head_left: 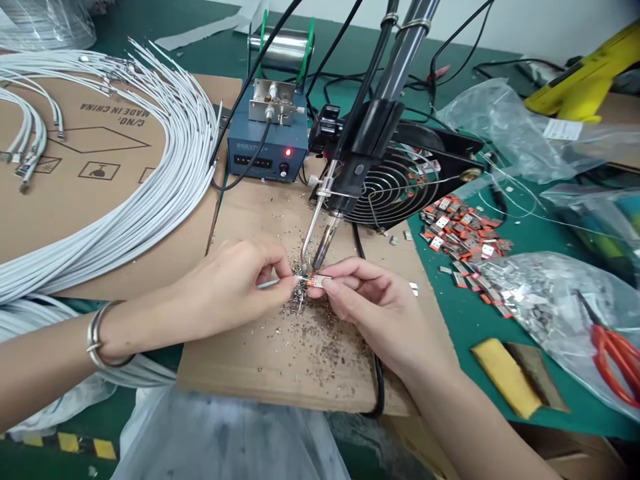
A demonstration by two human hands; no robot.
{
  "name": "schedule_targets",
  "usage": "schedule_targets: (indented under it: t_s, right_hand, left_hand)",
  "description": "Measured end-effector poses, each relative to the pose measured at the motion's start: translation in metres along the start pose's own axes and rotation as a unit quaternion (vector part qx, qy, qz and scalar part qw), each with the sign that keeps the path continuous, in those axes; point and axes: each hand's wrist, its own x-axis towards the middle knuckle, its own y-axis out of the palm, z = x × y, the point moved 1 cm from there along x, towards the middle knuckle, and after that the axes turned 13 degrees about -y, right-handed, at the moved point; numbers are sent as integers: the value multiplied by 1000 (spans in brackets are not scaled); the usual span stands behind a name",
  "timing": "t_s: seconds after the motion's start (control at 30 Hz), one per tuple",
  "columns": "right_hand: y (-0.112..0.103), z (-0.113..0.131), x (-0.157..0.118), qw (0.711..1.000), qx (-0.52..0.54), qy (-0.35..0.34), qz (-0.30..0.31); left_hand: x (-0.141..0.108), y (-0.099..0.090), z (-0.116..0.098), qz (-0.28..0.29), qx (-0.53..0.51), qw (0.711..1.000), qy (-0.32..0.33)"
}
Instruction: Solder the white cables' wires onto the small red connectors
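Observation:
My left hand pinches a white cable close to its stripped end. Between the thumb and fingers of my right hand is a small USB connector with an orange-red insert and a metal shell. The cable's end meets the connector right under the tip of a soldering iron, which is clamped on a stand and points down. A thin bent metal feed tube ends beside the tip. Fingers partly hide the joint, so I cannot tell whether wire and connector are bonded.
Solder specks litter the cardboard. A bundle of white cables curves at the left. Behind stand a blue solder feeder, a solder spool and a black fan. Orange connectors, a yellow sponge and red-handled cutters lie right.

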Motion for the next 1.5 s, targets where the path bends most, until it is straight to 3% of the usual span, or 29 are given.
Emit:
schedule_targets:
  t_s: [0.27,0.53,1.03,1.5]
  right_hand:
    - [-1,-1,-3,999,20,-28,24]
    - [0,-3,0,1000,-7,-8,7]
    - [0,-3,-1,1000,-10,1,14]
    - [-1,-1,-2,999,-53,6,0]
  left_hand:
    - [-1,-1,0,1,-9,1000,-5]
    - [2,2,2,-11,41,999,-10]
    - [1,2,2,-9,32,999,-8]
    - [3,3,10,105,-141,984,-21]
